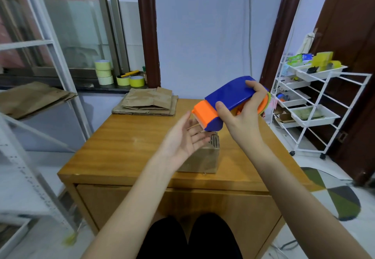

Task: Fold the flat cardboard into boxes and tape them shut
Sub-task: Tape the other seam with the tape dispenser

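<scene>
- Wooden table (129,135): left half of the top is bare, open approach from the near-left edge.
- Flat cardboard stack (146,102) takes up the far-left corner, against the wall.
- Small box (203,160) sits near the front edge at centre; left hand (182,139) hovers open just over it, blocking access from above.
- Right hand (245,112) grips the tape dispenser (223,104) in the air over centre-right; serrated end sits close to the left fingers, narrow gap.
- White cart (316,100) crowds the right side.
- White shelf frame (50,76) hems in the left.
</scene>
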